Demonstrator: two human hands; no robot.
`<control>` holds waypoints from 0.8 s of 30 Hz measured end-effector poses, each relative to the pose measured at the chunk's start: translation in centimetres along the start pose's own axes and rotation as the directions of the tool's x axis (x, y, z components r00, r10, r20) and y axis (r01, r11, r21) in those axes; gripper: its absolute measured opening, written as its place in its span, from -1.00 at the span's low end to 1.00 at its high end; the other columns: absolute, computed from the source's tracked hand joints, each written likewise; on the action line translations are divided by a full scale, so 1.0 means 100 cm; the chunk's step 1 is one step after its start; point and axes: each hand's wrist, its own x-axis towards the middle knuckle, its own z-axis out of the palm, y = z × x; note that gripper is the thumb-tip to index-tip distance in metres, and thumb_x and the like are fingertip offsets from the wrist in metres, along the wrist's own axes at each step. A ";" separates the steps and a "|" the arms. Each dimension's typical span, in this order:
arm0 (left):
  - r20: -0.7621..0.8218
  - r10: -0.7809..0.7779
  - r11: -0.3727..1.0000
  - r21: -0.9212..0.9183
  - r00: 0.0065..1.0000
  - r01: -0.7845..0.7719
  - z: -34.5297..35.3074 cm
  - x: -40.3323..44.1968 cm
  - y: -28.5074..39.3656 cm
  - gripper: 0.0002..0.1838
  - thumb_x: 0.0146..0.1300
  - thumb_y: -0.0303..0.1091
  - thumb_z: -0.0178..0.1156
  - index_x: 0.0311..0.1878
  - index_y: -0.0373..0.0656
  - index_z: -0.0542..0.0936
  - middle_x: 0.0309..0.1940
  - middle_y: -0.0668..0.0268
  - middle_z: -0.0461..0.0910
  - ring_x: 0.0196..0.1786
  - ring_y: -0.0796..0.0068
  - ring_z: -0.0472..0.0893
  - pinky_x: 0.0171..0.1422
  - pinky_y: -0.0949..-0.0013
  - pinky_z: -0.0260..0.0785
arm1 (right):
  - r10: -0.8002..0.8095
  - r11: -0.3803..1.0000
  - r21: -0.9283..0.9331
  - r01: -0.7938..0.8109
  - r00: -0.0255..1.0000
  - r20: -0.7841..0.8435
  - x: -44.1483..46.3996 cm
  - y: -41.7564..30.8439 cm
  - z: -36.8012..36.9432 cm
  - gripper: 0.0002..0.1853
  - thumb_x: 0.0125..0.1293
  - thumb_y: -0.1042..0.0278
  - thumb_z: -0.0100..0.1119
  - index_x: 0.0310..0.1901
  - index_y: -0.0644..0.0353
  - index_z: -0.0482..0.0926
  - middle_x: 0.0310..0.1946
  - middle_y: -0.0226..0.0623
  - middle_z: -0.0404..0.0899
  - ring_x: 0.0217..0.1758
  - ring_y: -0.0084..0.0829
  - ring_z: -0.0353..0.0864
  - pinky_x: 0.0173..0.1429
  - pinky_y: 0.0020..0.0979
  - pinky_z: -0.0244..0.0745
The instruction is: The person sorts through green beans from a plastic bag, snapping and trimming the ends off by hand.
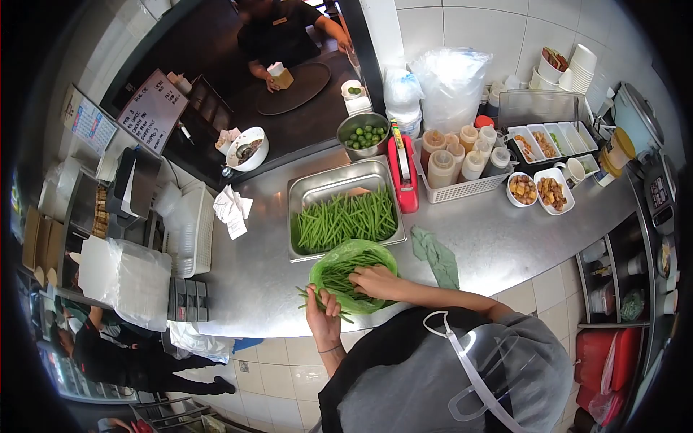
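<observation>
My left hand (pixel 323 309) is closed around a few green beans, whose ends stick out on both sides of the fist. It is at the near left edge of a container lined with a green plastic bag (pixel 386 252). Inside the bag lie more green beans (pixel 339 273). My right hand (pixel 373 282) reaches into it from the right, fingers curled on the beans and their tips partly hidden. Just behind stands a rectangular steel pan (pixel 317 184) holding a pile of green beans (pixel 345 220).
A green cloth (pixel 435 254) lies to the right on the steel counter (pixel 491 245). Behind are a red tape dispenser (pixel 404 173), a pot of limes (pixel 364 137) and a basket of sauce bottles (pixel 462 189). One person stands beyond the pass-through window; others are at the left.
</observation>
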 end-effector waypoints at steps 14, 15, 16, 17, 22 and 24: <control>0.368 0.312 -0.100 0.930 0.876 -0.355 -0.021 0.014 -0.034 -0.84 0.17 -0.46 0.25 -0.18 -0.24 0.64 -0.48 0.11 0.54 -0.44 0.33 0.55 -0.31 0.33 0.36 | -0.065 0.993 0.082 0.083 0.977 -0.203 0.000 -0.011 -0.035 -0.87 0.20 0.38 0.11 -0.41 0.27 0.49 -0.36 -0.15 0.53 -0.26 -0.08 0.57 -0.20 -0.15 0.47; 0.440 0.353 -0.161 0.898 0.826 -0.410 -0.021 0.015 -0.034 -0.86 0.17 -0.44 0.27 -0.21 -0.26 0.64 -0.51 0.15 0.52 -0.46 0.41 0.51 -0.32 0.37 0.34 | -0.066 0.993 0.082 0.087 0.970 -0.232 0.001 -0.011 -0.036 -0.86 0.21 0.38 0.10 -0.42 0.27 0.47 -0.37 -0.16 0.51 -0.27 -0.08 0.56 -0.20 -0.15 0.46; 0.439 0.354 -0.161 0.898 0.826 -0.409 -0.020 0.014 -0.032 -0.86 0.17 -0.44 0.27 -0.21 -0.26 0.64 -0.51 0.15 0.52 -0.46 0.41 0.51 -0.32 0.37 0.34 | -0.067 0.993 0.082 0.088 0.971 -0.231 0.001 -0.011 -0.037 -0.86 0.21 0.38 0.10 -0.42 0.27 0.47 -0.37 -0.16 0.51 -0.27 -0.08 0.56 -0.20 -0.15 0.46; 0.421 0.374 -0.145 0.907 0.827 -0.396 -0.017 0.013 -0.029 -0.86 0.17 -0.45 0.26 -0.21 -0.26 0.64 -0.47 0.12 0.55 -0.41 0.32 0.55 -0.28 0.34 0.37 | -0.070 0.986 0.127 0.110 0.956 -0.286 0.001 -0.012 -0.039 -0.86 0.22 0.38 0.10 -0.42 0.27 0.45 -0.38 -0.17 0.50 -0.29 -0.08 0.55 -0.21 -0.14 0.45; 0.399 0.433 -0.040 0.904 0.808 -0.425 0.004 0.006 -0.019 -0.88 0.22 -0.45 0.24 -0.23 -0.29 0.62 -0.43 0.13 0.60 -0.36 0.33 0.57 -0.21 0.34 0.38 | -0.039 0.942 0.299 0.155 0.933 -0.359 0.004 -0.020 -0.049 -0.88 0.20 0.41 0.13 -0.41 0.26 0.45 -0.41 -0.20 0.48 -0.34 -0.14 0.53 -0.26 -0.21 0.42; 0.312 0.488 0.119 0.901 0.815 -0.416 0.004 0.006 -0.018 -0.86 0.25 -0.43 0.23 -0.24 -0.33 0.61 -0.41 0.22 0.62 -0.35 0.49 0.53 -0.20 0.40 0.36 | -0.009 0.866 0.476 0.155 0.955 -0.295 0.005 -0.019 -0.052 -0.92 0.18 0.44 0.17 -0.36 0.25 0.51 -0.43 -0.23 0.53 -0.39 -0.24 0.55 -0.30 -0.28 0.41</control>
